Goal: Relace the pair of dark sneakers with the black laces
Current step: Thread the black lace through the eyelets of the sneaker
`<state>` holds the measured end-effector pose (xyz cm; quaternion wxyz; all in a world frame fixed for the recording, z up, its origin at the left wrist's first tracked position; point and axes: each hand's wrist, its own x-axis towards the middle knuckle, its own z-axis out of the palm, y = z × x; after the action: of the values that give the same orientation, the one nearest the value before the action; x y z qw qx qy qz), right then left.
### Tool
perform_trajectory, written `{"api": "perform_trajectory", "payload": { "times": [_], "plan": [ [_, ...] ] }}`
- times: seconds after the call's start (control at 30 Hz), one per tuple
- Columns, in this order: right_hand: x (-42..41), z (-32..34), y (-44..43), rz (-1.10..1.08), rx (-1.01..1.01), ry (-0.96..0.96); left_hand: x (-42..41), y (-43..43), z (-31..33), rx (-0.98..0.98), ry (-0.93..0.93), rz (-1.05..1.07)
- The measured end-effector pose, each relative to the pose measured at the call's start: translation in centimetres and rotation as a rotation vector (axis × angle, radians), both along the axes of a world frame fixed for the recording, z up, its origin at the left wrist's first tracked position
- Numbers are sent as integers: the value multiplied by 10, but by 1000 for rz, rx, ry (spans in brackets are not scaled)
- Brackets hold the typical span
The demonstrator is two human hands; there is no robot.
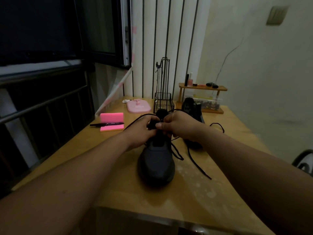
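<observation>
One dark sneaker (156, 164) lengthwise on table (118, 192), toe toward camera.

free: bare table (118, 168) L of hands, nr edge | blocked: wire basket (164, 102) just beyond hands | 2nd sneaker (193, 109) R-beyond | loose lace (198, 164) R

two bare forearms, no sleeves; left hand (144, 131), right hand (177, 126), ringless

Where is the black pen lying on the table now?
The black pen lies at the table's left side, across the pink sponge, left of the left hand.
</observation>
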<state>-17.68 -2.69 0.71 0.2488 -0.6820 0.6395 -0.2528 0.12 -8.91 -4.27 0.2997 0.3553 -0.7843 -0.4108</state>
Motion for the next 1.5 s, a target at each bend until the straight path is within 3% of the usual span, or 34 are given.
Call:
{"api": "perform_trajectory", "payload": {
  "times": [0.2, 0.37, 0.67, 0.9, 1.13, 1.33, 1.5],
  "plan": [
    [6, 32, -27, -224, -223, -139, -1, -4, -2, -50, -67, 13],
    [10, 28, -39, -289, -155, -265, 0, -2, 0, -64, -90, 4],
    [4, 50, -52, -412, -326, -209, 1, 2, -5, -148, -154, 50],
    [-2, 46, -51, -265, -149, -358, 3, 4, -5, -166, -146, 18],
    [-7, 55, -48, -199, -82, -372, 12, -8, 12, 14, -93, -16],
    [-5, 52, -46, -154, 32, -612, 4, -4, 6, 77, -35, -84],
    [-14, 27, -38, -276, -71, -249, -2, -9, 10, -171, -191, -17]
  ]
}}
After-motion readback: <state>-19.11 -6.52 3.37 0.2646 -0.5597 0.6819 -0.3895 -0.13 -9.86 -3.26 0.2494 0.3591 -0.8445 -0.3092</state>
